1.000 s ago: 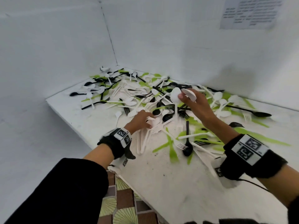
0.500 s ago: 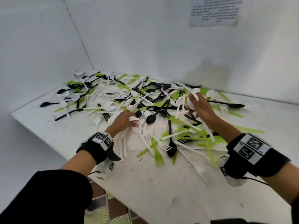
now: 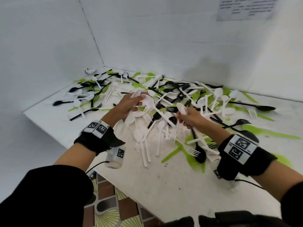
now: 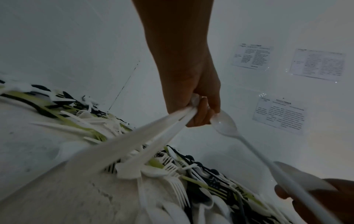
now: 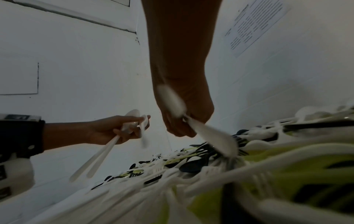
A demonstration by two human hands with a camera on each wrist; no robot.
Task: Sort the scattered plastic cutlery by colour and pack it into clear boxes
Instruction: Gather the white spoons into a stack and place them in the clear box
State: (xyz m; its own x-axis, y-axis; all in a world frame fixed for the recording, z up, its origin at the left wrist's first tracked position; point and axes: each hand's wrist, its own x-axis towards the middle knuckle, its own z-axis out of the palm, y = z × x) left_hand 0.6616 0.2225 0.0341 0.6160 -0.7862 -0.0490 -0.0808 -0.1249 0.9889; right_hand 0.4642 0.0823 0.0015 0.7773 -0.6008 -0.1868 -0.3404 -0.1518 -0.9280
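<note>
White, black and green plastic cutlery [image 3: 180,99] lies in a heap on a white table [image 3: 164,185]. My left hand [image 3: 136,105] is raised over the heap and grips a bunch of white spoons [image 4: 162,133], handles pointing down. The bowl of one long white spoon [image 4: 226,122] touches the left fingers [image 4: 203,116]. Its handle runs to my right hand [image 3: 182,118], which holds it along with another white spoon [image 3: 181,108]. The right wrist view shows the right hand [image 5: 182,121] gripping a blurred white spoon [image 5: 170,100], with the left hand [image 5: 122,128] beside it. No clear boxes are in view.
The table stands in a corner between two white walls. Printed sheets [image 3: 246,7] hang on the right wall. Loose white spoons and forks [image 3: 144,145] lie near the table's front. The table's front-left edge drops to a tiled floor [image 3: 111,202].
My left hand has lifted off the table with white spoons in its grip. My right hand has come down and left toward it, and a long white spoon now spans both hands.
</note>
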